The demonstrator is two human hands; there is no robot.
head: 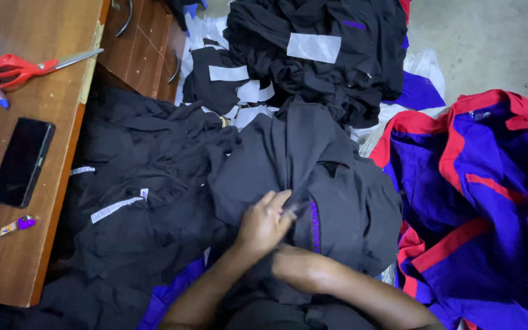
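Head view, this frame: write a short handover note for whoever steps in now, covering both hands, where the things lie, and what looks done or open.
Left hand: fingers pinching a fold of the black garment on the lap, beside its purple stitched strip.
Right hand: lies lower on the same garment; its grip is hidden.
Around: black pile at left, more black pieces with white labels ahead, blue and red garments at right.
Wooden desk: red scissors, dark phone.
Done or left: cannot tell from this frame.

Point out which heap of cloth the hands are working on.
The dark grey garment in the middle, pinched by the left hand; the black heaps lie left and above, the blue-and-red heap right.
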